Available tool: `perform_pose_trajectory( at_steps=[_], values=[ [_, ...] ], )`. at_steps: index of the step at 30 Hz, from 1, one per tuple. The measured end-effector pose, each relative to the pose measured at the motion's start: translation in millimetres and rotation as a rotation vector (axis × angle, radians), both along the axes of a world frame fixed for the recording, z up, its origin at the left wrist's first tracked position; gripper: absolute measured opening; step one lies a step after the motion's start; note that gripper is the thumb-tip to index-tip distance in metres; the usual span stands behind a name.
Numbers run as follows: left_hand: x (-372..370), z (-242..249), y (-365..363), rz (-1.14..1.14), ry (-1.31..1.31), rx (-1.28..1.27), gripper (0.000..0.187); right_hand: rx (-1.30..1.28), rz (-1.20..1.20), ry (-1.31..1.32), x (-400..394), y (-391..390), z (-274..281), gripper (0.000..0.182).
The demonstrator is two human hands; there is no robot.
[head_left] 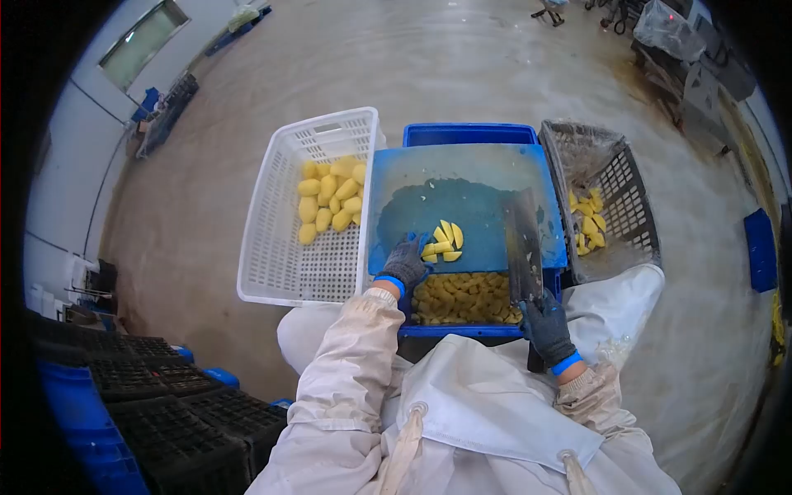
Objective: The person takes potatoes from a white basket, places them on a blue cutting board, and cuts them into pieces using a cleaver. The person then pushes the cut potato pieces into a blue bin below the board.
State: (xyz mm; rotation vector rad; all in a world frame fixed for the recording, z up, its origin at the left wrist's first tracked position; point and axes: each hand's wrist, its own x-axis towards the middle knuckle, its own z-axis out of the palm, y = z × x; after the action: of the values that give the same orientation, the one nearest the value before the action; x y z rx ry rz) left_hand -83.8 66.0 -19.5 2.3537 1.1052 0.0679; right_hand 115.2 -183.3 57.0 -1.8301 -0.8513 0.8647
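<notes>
My left hand (406, 261), in a dark glove with a blue band, rests at the left front of the blue cutting board (487, 169). Its fingertips are beside several yellow potato pieces (445, 239); whether they grip one is unclear. My right hand (546, 328), gloved the same way, is wrapped round the handle of a large cleaver (523, 247), whose broad blade lies over the board's right side. Below the board's front edge, a blue bin (462, 331) holds many cut potato pieces (466, 299).
At the left stands a white crate (268, 214) with peeled potatoes (330, 194). A dark, plastic-lined crate (631, 194) with yellow pieces (589, 219) is at the right. Black crates (198, 421) are stacked at lower left. Equipment (701, 91) stands at upper right.
</notes>
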Motion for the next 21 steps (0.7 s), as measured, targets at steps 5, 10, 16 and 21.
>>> perform_pose_trajectory(
  at_steps=[5, 10, 16, 21],
  values=[
    [9, 12, -11, -0.035, -0.022, 0.082, 0.065, 0.155, 0.150, -0.228, 6, -4, -33, 0.014],
    [25, 24, -58, -0.196, 0.107, 0.116, 0.057, -0.023, -0.021, 0.079, 0, 3, -3, 0.013],
    [42, 52, -33, -0.335, 0.186, 0.252, 0.055, 0.033, -0.038, 0.082, 3, 5, -4, 0.016],
    [66, 37, 26, -0.603, 0.211, 0.535, 0.058, 0.006, -0.021, 0.028, 6, 4, -17, 0.018]
  ],
)
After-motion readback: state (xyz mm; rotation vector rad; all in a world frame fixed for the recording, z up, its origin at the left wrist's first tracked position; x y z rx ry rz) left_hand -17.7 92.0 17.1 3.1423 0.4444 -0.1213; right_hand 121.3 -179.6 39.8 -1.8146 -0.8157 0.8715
